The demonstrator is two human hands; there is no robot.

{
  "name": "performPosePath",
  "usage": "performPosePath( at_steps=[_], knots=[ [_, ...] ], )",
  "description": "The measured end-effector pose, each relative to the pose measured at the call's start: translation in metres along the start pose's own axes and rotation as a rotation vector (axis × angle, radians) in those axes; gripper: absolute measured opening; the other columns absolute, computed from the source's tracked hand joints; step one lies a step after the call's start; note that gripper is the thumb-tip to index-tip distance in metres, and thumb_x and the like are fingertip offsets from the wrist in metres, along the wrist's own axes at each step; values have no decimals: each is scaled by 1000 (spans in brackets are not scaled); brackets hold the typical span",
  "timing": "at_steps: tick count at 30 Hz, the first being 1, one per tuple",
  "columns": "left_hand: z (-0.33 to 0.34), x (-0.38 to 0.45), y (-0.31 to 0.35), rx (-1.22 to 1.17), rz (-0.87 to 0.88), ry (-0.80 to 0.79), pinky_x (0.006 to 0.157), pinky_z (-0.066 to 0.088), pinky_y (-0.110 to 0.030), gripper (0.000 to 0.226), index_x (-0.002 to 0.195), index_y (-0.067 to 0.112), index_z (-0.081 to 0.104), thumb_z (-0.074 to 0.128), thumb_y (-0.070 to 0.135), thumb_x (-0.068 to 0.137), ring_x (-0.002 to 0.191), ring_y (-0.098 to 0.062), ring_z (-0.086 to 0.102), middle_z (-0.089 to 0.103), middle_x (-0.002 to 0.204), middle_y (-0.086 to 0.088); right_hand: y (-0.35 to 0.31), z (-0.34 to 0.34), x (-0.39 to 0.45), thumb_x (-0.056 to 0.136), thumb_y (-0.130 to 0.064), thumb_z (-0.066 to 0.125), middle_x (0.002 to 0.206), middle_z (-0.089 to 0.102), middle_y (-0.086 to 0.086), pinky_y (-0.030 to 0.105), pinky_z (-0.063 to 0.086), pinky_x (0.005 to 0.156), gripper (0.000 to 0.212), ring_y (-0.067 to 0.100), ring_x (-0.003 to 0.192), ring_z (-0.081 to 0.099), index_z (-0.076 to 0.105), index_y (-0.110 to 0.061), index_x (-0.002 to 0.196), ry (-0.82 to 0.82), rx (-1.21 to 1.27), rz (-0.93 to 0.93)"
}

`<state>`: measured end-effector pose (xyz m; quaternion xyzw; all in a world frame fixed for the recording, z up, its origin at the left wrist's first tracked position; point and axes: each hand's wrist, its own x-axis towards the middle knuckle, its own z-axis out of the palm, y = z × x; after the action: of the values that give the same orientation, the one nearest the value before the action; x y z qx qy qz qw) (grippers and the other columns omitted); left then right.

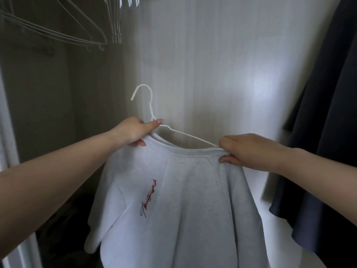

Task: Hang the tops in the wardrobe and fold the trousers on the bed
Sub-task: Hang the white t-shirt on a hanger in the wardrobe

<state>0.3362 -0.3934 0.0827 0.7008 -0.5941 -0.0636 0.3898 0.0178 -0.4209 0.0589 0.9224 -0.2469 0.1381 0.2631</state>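
Observation:
A light grey top [179, 200] with small red script on its chest hangs in front of me on a white wire hanger [152, 113], whose hook points up and left. My left hand [135, 130] grips the hanger's neck together with the top's left shoulder. My right hand [245, 149] pinches the collar at the right shoulder, where the hanger's arm goes under the fabric. The wardrobe's pale inner wall [212, 64] stands behind them.
Several bare white wire hangers [81, 33] hang at the upper left inside the wardrobe. A dark navy garment [324, 132] hangs along the right edge. The wardrobe's lower left is dark, and what lies there is unclear.

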Motion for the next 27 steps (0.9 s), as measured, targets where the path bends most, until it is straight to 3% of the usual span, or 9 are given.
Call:
performPosePath(
  at_steps=[4,8,11,13,15,18,22,27],
  knots=[
    [16,-11,37,195,121,-53,75,54,-34,79,79,5,64,43,80,76,61,-21,70,72,71,-15,-16,-11,22,95,-46,45,71,38,-13,27,30,60,27,11,63,40,27,-27,88,15,19,-28],
    [20,-16,58,250,226,-37,74,50,-32,72,76,8,62,40,77,81,67,-21,69,71,63,-7,-19,-15,26,92,-41,50,62,41,-15,25,29,51,23,0,56,40,31,-30,89,60,119,111],
    [13,-19,55,214,350,-22,69,50,-32,50,87,13,56,58,63,81,67,-12,69,71,67,0,-9,-10,16,89,-35,53,61,50,-11,24,31,50,18,5,55,48,40,-27,99,234,277,245],
    [9,-19,50,212,438,31,63,49,-29,42,98,19,50,69,52,80,62,-7,67,70,69,2,-4,-9,13,89,-29,56,66,53,-10,23,35,57,35,9,62,53,44,-22,121,306,379,335],
    [6,-16,47,242,475,100,57,44,-27,41,103,21,47,70,45,81,61,-5,64,70,66,2,3,-8,8,89,-23,59,72,56,-14,12,34,60,41,0,65,52,48,-21,128,353,431,367],
    [-2,-10,42,297,464,163,54,41,-24,36,105,18,49,65,44,86,61,-6,63,67,65,3,19,-13,-6,90,-19,60,88,68,-3,14,33,65,19,10,77,58,64,-16,108,360,362,374],
    [-10,-3,33,291,413,155,66,47,-30,37,103,14,54,55,49,91,67,-12,65,66,64,4,31,-18,-21,91,-13,59,89,65,2,25,36,71,10,20,84,59,66,-13,98,362,321,415],
    [-8,-7,35,311,489,87,64,40,-29,37,110,17,57,60,47,89,82,-20,61,63,78,2,29,-17,-26,92,-8,54,83,58,-7,9,34,64,14,14,80,52,64,-15,100,473,416,504]
  ],
)
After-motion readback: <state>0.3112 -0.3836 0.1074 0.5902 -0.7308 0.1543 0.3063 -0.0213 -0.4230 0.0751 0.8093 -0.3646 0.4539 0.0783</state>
